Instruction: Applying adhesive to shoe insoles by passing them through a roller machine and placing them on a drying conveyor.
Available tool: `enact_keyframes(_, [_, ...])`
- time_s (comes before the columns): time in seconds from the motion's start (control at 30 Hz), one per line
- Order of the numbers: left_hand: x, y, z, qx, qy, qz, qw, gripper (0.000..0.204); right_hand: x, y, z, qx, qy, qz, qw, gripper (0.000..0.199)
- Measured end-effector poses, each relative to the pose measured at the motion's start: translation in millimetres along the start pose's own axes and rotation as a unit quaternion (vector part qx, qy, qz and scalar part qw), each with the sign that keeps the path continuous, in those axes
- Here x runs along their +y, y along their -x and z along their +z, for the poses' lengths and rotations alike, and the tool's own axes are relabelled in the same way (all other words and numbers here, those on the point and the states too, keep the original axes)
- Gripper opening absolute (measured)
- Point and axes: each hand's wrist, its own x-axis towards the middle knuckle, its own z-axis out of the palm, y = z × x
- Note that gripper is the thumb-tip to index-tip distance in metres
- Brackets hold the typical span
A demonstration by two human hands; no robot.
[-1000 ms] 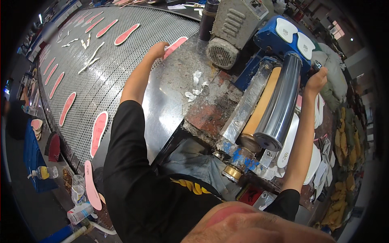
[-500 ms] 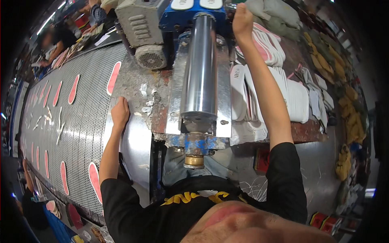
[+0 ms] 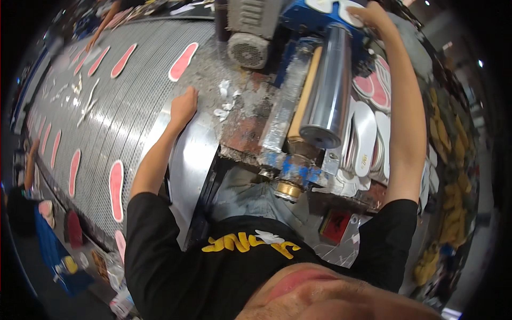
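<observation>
We see left hand flat, fingers together, empty, on grey perforated conveyor belt; right hand on white insole, grip state unclear. Risk: sleeve or fingers catch in shiny steel roller.

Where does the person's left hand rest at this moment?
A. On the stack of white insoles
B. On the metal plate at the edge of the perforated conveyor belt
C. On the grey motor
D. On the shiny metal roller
B: the left hand lies flat on the metal plate beside the perforated conveyor belt, away from the roller.
</observation>
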Motion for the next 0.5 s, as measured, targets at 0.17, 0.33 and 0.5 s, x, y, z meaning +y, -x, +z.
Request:
enact_keyframes(0.17, [-3.3, 1.9, 8.5, 0.025, 0.018, 0.029, 0.999, 0.026, 36.8, -22.8, 2.6, 0.023, -0.089, 0.009, 0.996, 0.036])
enact_keyframes(0.33, [-4.0, 4.6, 5.7, 0.028, 0.0, 0.024, 0.999, 0.029, 34.9, 48.9, -35.0, 0.315, -0.284, -0.236, 0.874, 0.028])
enact_keyframes(0.5, [11.4, -7.7, 9.1, 0.054, 0.021, 0.054, 0.997, 0.038, 85.4, 136.4, -52.1, 0.193, -0.631, -0.016, 0.752, 0.02])
